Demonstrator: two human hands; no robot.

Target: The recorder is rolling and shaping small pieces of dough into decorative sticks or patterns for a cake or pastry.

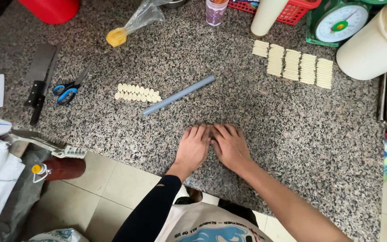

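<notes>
My left hand (193,147) and my right hand (230,145) lie side by side, palms down, on the speckled granite counter (292,130), fingers touching at the middle. Whatever is under the palms is hidden. A grey-blue rod (178,95) lies diagonally just beyond the hands. Left of the rod sit two short rows of small pale dough pieces (137,93). At the far right, several stacked rows of flat pale dough pieces (294,64) are lined up.
A cleaver (39,80) and blue-handled scissors (68,89) lie at the left. A plastic bag with yellow dough (126,29), a green scale (337,20), a red basket (292,11), a white bucket (377,45) and a red bowl (52,9) line the back edge.
</notes>
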